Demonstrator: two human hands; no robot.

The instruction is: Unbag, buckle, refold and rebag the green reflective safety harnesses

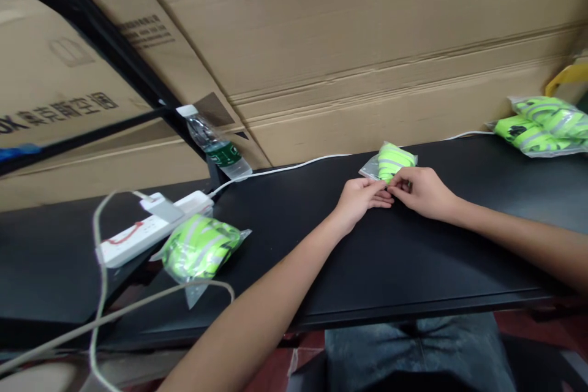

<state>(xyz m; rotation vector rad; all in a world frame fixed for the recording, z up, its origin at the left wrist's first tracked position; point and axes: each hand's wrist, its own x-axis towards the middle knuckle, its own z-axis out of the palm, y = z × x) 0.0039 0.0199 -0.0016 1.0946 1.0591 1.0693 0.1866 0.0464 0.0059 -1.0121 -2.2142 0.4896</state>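
Observation:
A small clear plastic bag with folded neon-green and grey striped reflective webbing inside lies on the black table, behind my fingertips. My left hand pinches its near edge between thumb and fingers, the other fingers stretched out beneath. From the right, my right hand grips the same edge with thumb and index finger, its remaining fingers curled. The fingertips of both hands almost meet, and they cover the part of the bag that they hold.
Another filled bag lies at left beside a white power strip with cables. A water bottle leans near a black metal post. More green bags are piled at the far right. Cardboard stands behind the black table.

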